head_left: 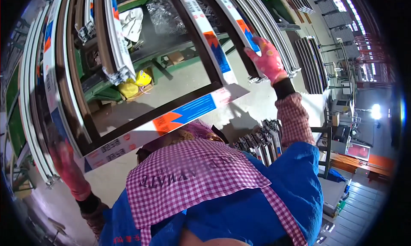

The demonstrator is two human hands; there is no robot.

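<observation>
A rectangular frame of dark brown profiles (pixel 145 113), its outer faces covered in white, orange and blue protective film, lies in front of me with its near rail just beyond my apron. My left hand (pixel 66 166), in a pink glove, is beside the frame's near left corner; motion smears its fingers, and whether it touches the frame is unclear. My right hand (pixel 269 59), in a pink glove with pale spots, has its fingers apart over the end of a separate film-covered profile (pixel 233 17) right of the frame. Whether it touches that profile cannot be told.
More long profiles (pixel 113 36) lie on a green rack (pixel 162 53). Crumpled clear plastic (pixel 165 17) and a yellow bag (pixel 137 85) show through the frame. Bundled profiles (pixel 261 139) stand close to my right side. Stacked profiles (pixel 310 66) are farther right.
</observation>
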